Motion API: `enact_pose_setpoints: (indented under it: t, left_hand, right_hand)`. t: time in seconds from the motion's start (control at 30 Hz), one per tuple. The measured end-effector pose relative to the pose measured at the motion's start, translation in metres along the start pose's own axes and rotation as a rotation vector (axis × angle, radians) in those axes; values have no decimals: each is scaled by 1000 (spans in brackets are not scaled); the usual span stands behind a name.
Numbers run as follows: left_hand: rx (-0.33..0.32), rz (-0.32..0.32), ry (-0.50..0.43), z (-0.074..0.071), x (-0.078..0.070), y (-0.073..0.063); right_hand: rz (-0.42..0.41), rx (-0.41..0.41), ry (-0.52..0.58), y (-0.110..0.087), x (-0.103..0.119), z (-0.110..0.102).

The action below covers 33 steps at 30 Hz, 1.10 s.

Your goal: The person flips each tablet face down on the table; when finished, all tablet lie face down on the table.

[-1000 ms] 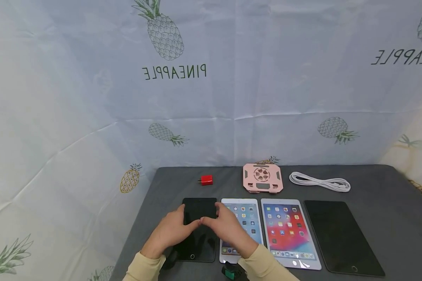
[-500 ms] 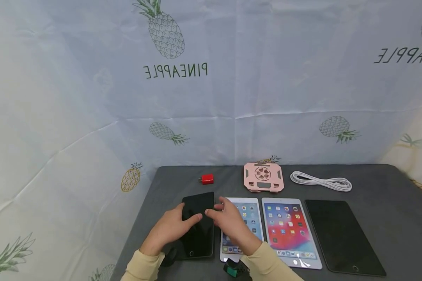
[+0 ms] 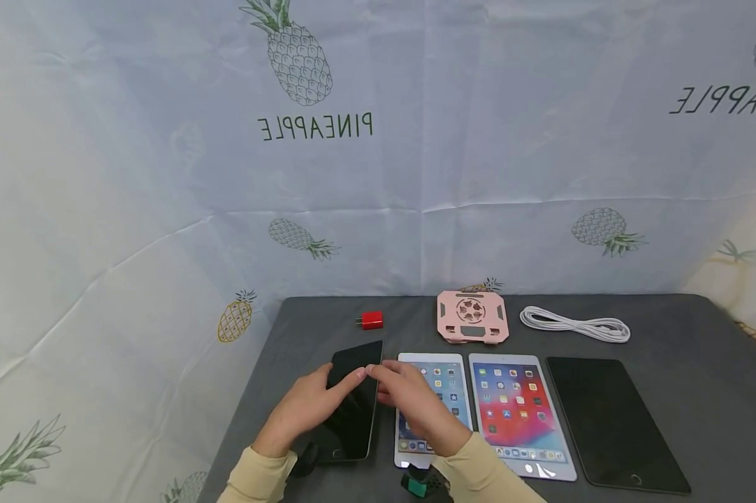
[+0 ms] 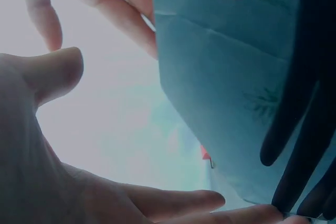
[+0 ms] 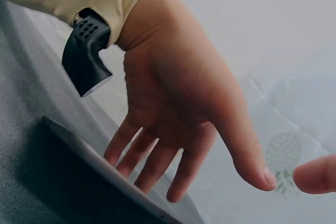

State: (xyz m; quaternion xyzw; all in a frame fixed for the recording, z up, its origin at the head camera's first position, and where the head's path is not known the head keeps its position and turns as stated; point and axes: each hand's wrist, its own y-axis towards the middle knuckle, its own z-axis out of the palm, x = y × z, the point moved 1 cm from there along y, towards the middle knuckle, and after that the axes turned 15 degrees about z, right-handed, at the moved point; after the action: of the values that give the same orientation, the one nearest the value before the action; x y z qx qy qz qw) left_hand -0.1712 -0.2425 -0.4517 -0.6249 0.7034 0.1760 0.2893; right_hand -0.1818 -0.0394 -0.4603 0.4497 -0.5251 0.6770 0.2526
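A black tablet (image 3: 356,423) in the head view is tilted on the grey table, its right edge raised and its screen turned toward the left. My left hand (image 3: 305,406) is at its left side, fingers stretched along the edge and thumb over the screen. In the left wrist view those fingers (image 4: 173,203) touch the lower edge of the tablet (image 4: 215,82), whose screen reflects a hand. My right hand (image 3: 416,402) has its fingers at the raised right edge. They reach behind the tablet (image 5: 68,177) in the right wrist view, thumb away from the screen. Both thumb tips are close together.
Two white tablets with lit screens, the nearer one (image 3: 448,391) partly under my right wrist and another (image 3: 519,412) beside it, lie to the right. Beyond is a second black tablet (image 3: 613,423). Behind stand a red charger plug (image 3: 372,321), a pink stand (image 3: 471,318) and a coiled white cable (image 3: 573,325).
The black tablet has gone from flat to tilted, its right edge rising and shifting left. My right hand drew off to the right, then came back with its fingers at that edge.
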Motion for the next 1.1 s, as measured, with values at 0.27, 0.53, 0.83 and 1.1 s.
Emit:
enact_pose_setpoints:
  t: [0.27, 0.53, 0.83, 1.1]
  left_hand:
    - [14, 28, -36, 2, -6, -3]
    - [48, 50, -78, 4, -11, -4]
    - [73, 82, -138, 4, -12, -5]
    - [55, 84, -153, 1, -14, -6]
  right_hand:
    - [4, 34, 74, -8, 10, -4]
    - [-20, 91, 114, -18, 16, -5]
    - [-32, 135, 111, -24, 19, -4]
    - [-37, 149, 110, -23, 18, -4]
